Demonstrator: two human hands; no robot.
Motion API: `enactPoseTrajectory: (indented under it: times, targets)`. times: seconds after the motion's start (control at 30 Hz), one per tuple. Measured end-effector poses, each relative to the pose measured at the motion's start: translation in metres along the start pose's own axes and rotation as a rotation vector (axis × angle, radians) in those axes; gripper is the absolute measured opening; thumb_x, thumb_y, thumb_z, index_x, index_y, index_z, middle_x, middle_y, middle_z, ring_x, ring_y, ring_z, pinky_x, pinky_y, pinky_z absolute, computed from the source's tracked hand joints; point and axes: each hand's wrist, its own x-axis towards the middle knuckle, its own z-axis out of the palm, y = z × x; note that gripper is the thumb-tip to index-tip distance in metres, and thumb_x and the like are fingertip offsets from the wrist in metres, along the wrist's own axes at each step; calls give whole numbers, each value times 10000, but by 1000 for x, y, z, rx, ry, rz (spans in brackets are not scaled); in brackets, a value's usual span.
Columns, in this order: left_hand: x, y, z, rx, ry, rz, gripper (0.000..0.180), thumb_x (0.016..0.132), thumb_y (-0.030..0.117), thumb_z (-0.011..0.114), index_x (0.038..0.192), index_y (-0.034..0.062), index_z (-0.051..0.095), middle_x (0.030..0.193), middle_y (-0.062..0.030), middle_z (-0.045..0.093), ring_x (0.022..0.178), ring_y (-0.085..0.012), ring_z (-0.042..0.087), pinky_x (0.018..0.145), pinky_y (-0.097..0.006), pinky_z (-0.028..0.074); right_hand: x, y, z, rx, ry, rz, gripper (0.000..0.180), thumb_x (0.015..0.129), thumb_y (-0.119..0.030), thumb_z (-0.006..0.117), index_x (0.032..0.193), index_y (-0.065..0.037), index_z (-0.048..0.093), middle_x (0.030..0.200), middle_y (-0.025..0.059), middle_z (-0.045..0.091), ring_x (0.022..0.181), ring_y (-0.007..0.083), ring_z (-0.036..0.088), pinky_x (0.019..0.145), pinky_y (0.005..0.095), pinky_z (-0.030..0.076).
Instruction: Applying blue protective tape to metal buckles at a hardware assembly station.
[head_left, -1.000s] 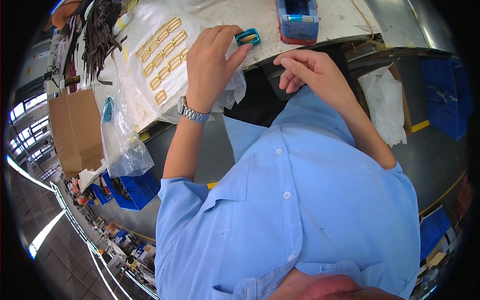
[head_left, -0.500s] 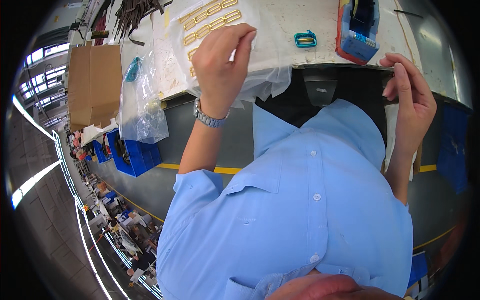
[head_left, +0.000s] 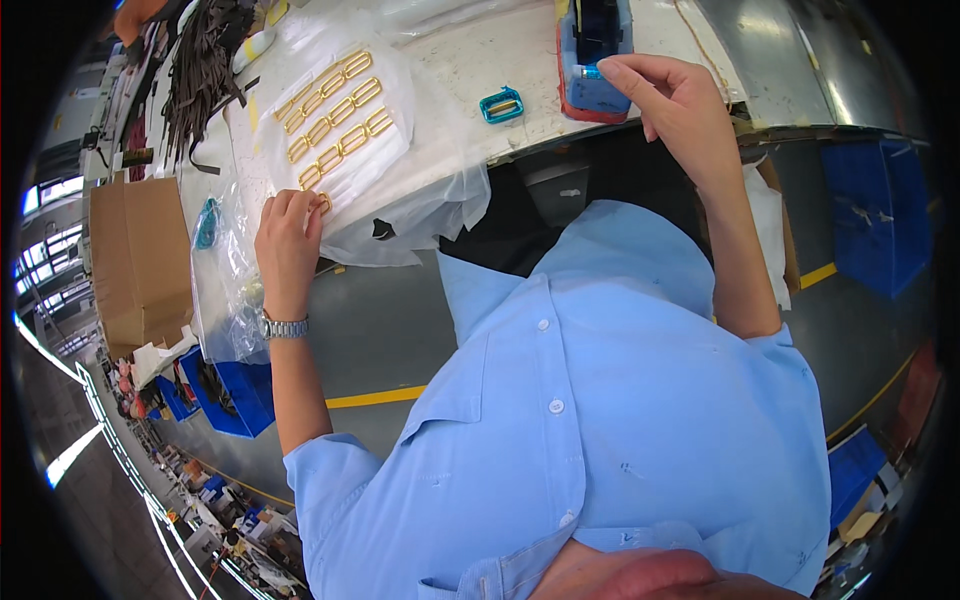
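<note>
The fingers of my left hand (head_left: 287, 240) are closed on a gold buckle (head_left: 325, 203) at the bench's (head_left: 655, 30) front edge, just in front of the rows of buckles (head_left: 338, 117) on their white sheet (head_left: 398, 95). My right hand (head_left: 685, 115) has thumb and forefinger at the teal tape (head_left: 587, 72) on the dispenser (head_left: 598, 97); whether they grip it, I can't quite tell. Between, a teal-wrapped buckle (head_left: 501, 105) lies near that edge.

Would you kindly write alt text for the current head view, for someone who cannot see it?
A person's left hand touches a gold buckle near the edge of a worktable, beside rows of gold buckles on white sheeting, while the right hand is at a blue tape dispenser. A teal-edged buckle lies between the hands.
</note>
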Motion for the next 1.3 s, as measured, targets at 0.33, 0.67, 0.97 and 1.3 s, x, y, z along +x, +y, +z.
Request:
enactPoseTrajectory:
  times: [0.33,0.67,0.97,1.3]
  targets:
    - [-4,5,-1,-53,-44,70,144,907,77,747,1023,60,664,975,-100,686,954,-316,662,816,-440,558,15,7,-7,-131,-40,-21,458,962,-407,808,1163,4,817,875,38,747,787,99,623,697,271,480]
    - [-1,-24,4,-611,80,-328,106,972,81,760,1059,23,742,913,-43,714,774,-155,663,728,-294,558,20,12,-4,28,-50,-27,380,940,-328,840,1155,-16,814,944,43,774,824,70,692,678,216,522]
    - [61,116,-10,-1823,-9,-331,191,1044,86,720,1197,-26,699,1001,-84,741,830,-159,690,753,-310,567,2,0,1,245,69,-62,200,981,-205,811,1086,-36,838,907,9,792,591,3,481,512,187,322]
    - [86,202,-24,-1786,-445,-251,187,1030,159,753,1085,-20,741,881,-51,722,765,-107,663,692,-260,526,-82,2,25,559,-133,273,198,1069,-147,688,1117,43,721,1001,115,820,743,100,736,635,232,562]
